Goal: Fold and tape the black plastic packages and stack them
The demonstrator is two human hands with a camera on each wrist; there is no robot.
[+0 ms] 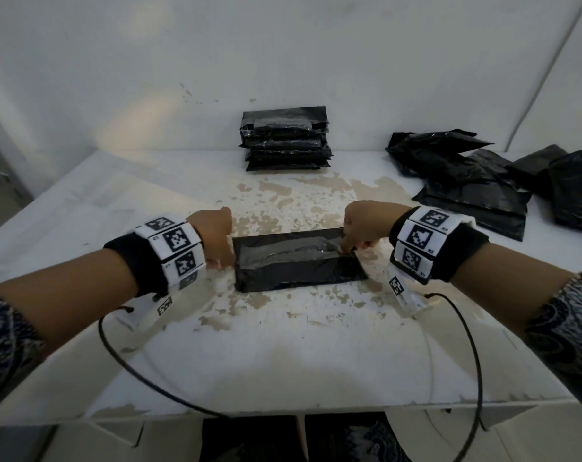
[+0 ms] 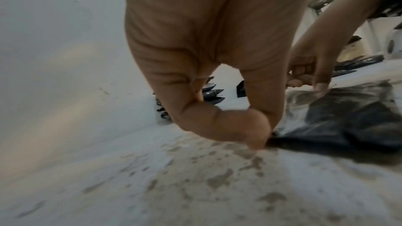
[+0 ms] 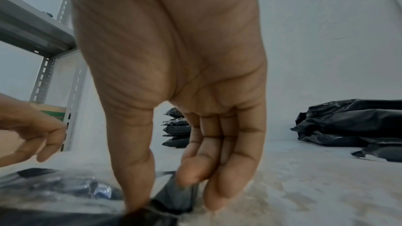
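Folded black package (image 1: 298, 258) lies flat on the bench (image 1: 283, 345), centre of the head frame, long side running left to right. A glossy strip of clear tape (image 1: 293, 250) runs along its upper half over the fold seam.

Left hand (image 1: 216, 238) sits at the package's left end. In the left wrist view the thumb and a fingertip close narrowly on the edge of the plastic there, a pinch grip, probably to anchor the tape end and keep the fold from springing open.

Right hand (image 1: 363, 225) is at the right end. Thumb presses down on the package's right corner; the other fingers (image 3: 217, 152) hang loosely curled beside it. Whether they pinch the tape end or only hover I cannot tell. Likely job: smoothing or tucking the tape round the end.

Stack of finished packages (image 1: 286, 138) stands at upper centre against the wall, well apart from the work. Loose pile of untaped bags (image 1: 466, 175) sits at upper right, on the right hand's side.

Judgement: taping nearly done; stacking comes next.
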